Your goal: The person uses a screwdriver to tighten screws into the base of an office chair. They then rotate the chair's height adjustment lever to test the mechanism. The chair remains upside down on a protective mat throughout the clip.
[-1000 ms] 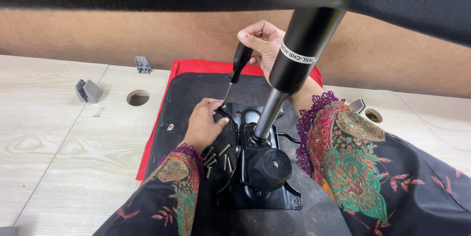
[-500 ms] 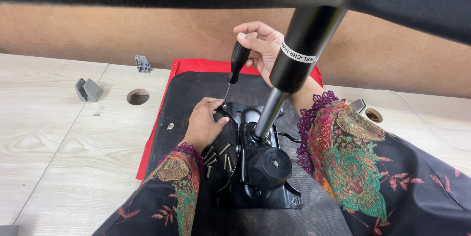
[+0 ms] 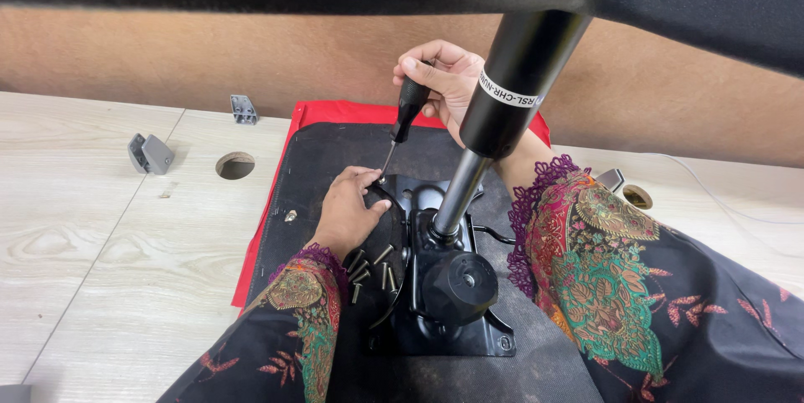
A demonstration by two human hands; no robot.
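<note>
My right hand (image 3: 448, 85) grips the black handle of a screwdriver (image 3: 404, 118), whose tip points down at the upper left corner of a black metal chair mechanism plate (image 3: 444, 286). At that corner my left hand (image 3: 347, 210) rests on the plate's edge, fingers pinched close to the tip; whether they hold a screw is hidden. A black gas lift cylinder (image 3: 502, 110) rises from the plate toward the camera. Several loose screws (image 3: 373, 265) lie by my left wrist on the black seat underside (image 3: 318, 160).
The seat lies on a red cloth (image 3: 260, 235) on a light wooden table (image 3: 109, 260) with a round cable hole (image 3: 234, 165). Two grey metal brackets (image 3: 149, 152) (image 3: 244, 108) sit at the back left. A brown wall runs behind.
My right hand has shifted slightly with the screwdriver, turning it; the tip stays at the same corner. My left hand has not moved.
</note>
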